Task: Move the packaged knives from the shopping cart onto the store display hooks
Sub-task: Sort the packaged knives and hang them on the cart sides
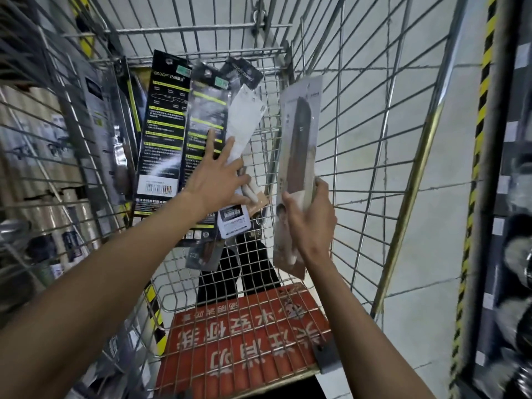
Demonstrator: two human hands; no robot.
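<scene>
Looks down into a wire shopping cart (201,28) over light floor tiles (417,269). Grips the pale packaged knife (299,133) in the right hand (309,223), fingers and thumb curled round the lower part at the handle end, dark blade pointing up, card held upright near the cart's right wall. Stretches the left hand (218,177) forward with fingers spread and straight, laid against a white-backed pack (244,119) and the striped black pack (205,110) just beside it; plainly grips neither, thumb low, just above a barcode label (233,217). Leaves the other packaged knives in the cart: a taller black pack (164,125) leaning in the far left corner with a barcode at its foot, a third dark pack (241,72) poking up behind the white-backed one, and a small dark pack (203,254) lying lower, toward the near end. Faces a red panel (244,341) with white characters on the cart's near flap, with two dark shapes visible through the mesh just beyond it. Takes in blurred shelf goods (31,145) at the left and a striped post (483,90) in yellow and black at the right.
</scene>
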